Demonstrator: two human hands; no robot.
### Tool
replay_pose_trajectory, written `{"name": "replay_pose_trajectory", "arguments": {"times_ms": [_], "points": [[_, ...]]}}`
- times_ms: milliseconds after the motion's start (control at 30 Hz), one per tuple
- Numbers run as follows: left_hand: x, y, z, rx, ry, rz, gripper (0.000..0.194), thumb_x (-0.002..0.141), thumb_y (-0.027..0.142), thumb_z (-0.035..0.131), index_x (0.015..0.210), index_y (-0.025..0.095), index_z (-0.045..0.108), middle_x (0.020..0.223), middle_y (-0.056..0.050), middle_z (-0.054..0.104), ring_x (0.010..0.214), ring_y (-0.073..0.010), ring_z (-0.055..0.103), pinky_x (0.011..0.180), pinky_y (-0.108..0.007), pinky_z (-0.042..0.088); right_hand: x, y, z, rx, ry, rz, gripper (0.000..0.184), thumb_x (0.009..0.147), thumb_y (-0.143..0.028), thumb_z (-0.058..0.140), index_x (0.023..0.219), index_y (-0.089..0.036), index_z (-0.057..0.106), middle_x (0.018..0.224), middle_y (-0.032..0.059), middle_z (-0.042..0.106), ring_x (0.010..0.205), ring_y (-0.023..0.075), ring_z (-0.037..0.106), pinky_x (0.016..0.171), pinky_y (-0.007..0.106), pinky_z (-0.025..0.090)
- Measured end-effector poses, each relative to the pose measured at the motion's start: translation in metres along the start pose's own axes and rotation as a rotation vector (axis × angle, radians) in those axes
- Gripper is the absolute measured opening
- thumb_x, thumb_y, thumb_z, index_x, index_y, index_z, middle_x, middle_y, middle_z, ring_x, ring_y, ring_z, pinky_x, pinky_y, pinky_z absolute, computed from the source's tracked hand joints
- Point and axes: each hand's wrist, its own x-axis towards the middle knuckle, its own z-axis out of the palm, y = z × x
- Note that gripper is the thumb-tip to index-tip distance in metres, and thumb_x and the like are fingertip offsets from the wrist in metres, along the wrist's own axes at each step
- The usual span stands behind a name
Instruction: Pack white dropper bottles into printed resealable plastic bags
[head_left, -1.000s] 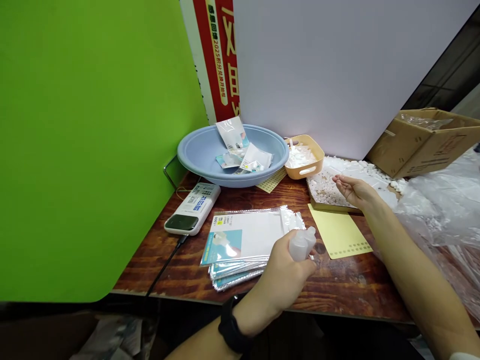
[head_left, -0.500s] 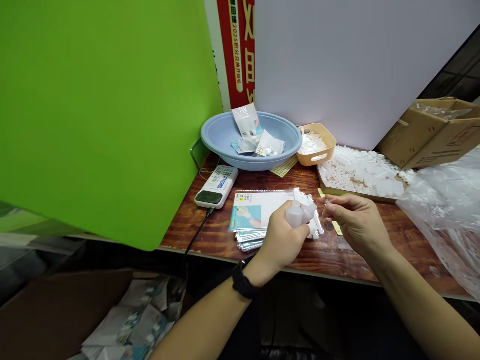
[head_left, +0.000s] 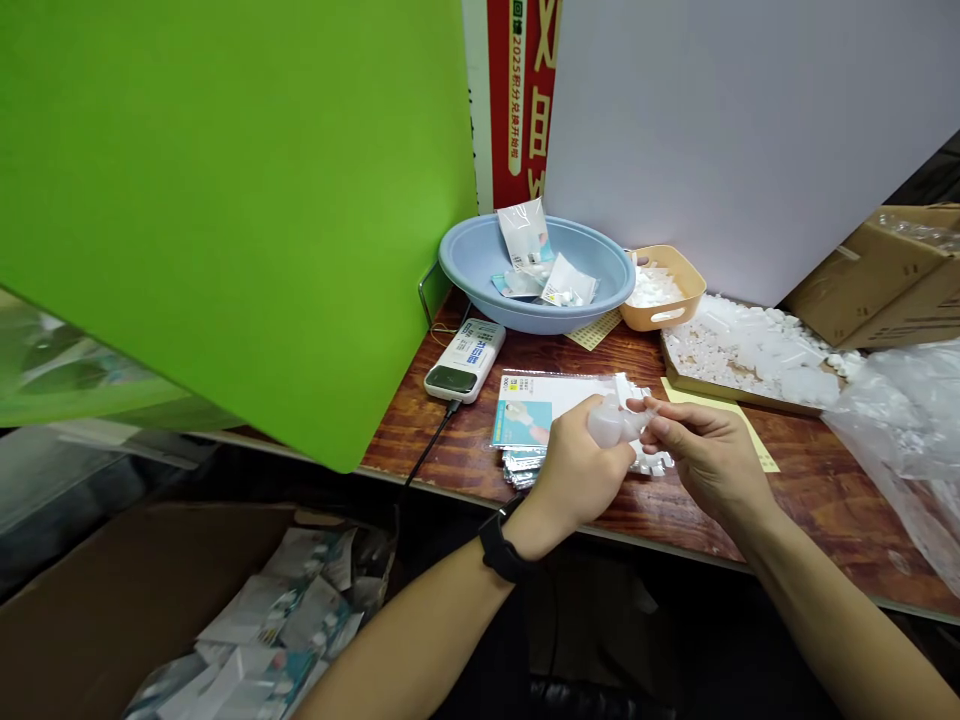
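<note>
1. I see the wooden table (head_left: 409, 440) bearing the blue basin (head_left: 525, 317) and flat packets (head_left: 523, 422).
2. My left hand (head_left: 579, 468) clasps translucent bottles (head_left: 605, 427) above the packets.
3. My right hand (head_left: 716, 458) pinches a small clear piece (head_left: 647, 412) at a bottle's tip.

My left hand (head_left: 581, 462) grips white bottles (head_left: 606, 424). My right (head_left: 705, 450) pinches at their tips, above the packets (head_left: 517, 425).
</note>
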Motion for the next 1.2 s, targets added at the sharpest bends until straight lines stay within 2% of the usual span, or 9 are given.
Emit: {"name": "replay_pose_trajectory", "arguments": {"times_ms": [233,400,500,733,867,933,1067,1200], "points": [[-0.001,0.0,0.002,-0.114,-0.036,-0.046,0.016,0.061,0.011,0.061,0.077,0.014,0.06,0.07,0.001,0.059,0.064,-0.0125,0.053,0.06,-0.025,0.041,-0.004,0.0,0.001,0.071,-0.03,-0.017,0.015,0.066,-0.032,0.085,0.076,-0.022,0.079,0.089,0.0081,0.078,0.052,0.0072,0.064,0.055,0.019,0.057],[-0.003,0.002,0.007,-0.259,-0.035,-0.121,0.013,0.058,0.011,0.059,0.071,0.014,0.058,0.064,0.001,0.06,0.061,-0.0127,0.055,0.059,-0.025,0.043,-0.006,0.006,0.003,0.097,-0.005,-0.083,0.014,0.066,-0.03,0.085,0.076,-0.023,0.078,0.086,0.0069,0.078,0.048,0.008,0.061,0.047,0.021,0.055],[-0.005,0.004,0.009,-0.284,-0.053,-0.105,0.011,0.058,0.011,0.059,0.068,0.015,0.056,0.061,0.001,0.058,0.06,-0.013,0.055,0.057,-0.025,0.043,-0.009,0.007,0.001,0.085,-0.019,-0.121,0.011,0.069,-0.028,0.083,0.077,-0.024,0.078,0.087,0.0057,0.078,0.047,0.0093,0.061,0.045,0.022,0.055],[-0.013,-0.001,0.01,0.055,0.003,0.028,0.008,0.064,0.018,0.058,0.07,0.019,0.053,0.064,0.001,0.057,0.057,-0.0137,0.049,0.052,-0.027,0.036,-0.018,-0.005,-0.009,-0.072,-0.104,-0.114,0.007,0.077,-0.021,0.077,0.083,-0.025,0.078,0.096,0.006,0.077,0.054,0.0112,0.067,0.053,0.024,0.06],[-0.016,-0.001,0.011,0.248,0.048,0.103,0.017,0.065,0.02,0.06,0.065,0.021,0.043,0.058,0.003,0.048,0.052,-0.0124,0.041,0.049,-0.027,0.03,-0.021,-0.005,-0.011,-0.086,-0.116,-0.095,0.009,0.075,-0.022,0.079,0.084,-0.025,0.078,0.095,0.005,0.077,0.053,0.0108,0.067,0.054,0.023,0.061],[-0.014,0.0,0.01,0.298,0.046,0.154,0.017,0.066,0.018,0.059,0.066,0.021,0.042,0.059,0.003,0.049,0.053,-0.0124,0.041,0.05,-0.027,0.03,-0.022,-0.002,-0.012,-0.089,-0.083,-0.088,0.012,0.076,-0.023,0.079,0.087,-0.026,0.078,0.096,0.0047,0.077,0.057,0.0117,0.069,0.057,0.024,0.062],[-0.002,-0.005,0.005,0.41,0.035,0.211,0.013,0.066,0.014,0.055,0.069,0.021,0.045,0.062,0.003,0.049,0.055,-0.0124,0.042,0.052,-0.027,0.03,-0.017,0.002,-0.018,-0.132,0.042,-0.024,0.016,0.076,-0.026,0.079,0.091,-0.022,0.076,0.085,0.0038,0.078,0.065,0.0141,0.072,0.064,0.025,0.062],[0.011,-0.011,-0.002,0.634,0.133,0.229,0.017,0.062,0.009,0.052,0.069,0.021,0.041,0.06,0.004,0.044,0.053,-0.012,0.039,0.051,-0.027,0.029,-0.004,-0.001,-0.028,-0.106,0.187,-0.071,0.021,0.077,-0.037,0.077,0.081,-0.019,0.068,0.076,0.002,0.076,0.056,0.0125,0.07,0.05,0.019,0.057]]}}
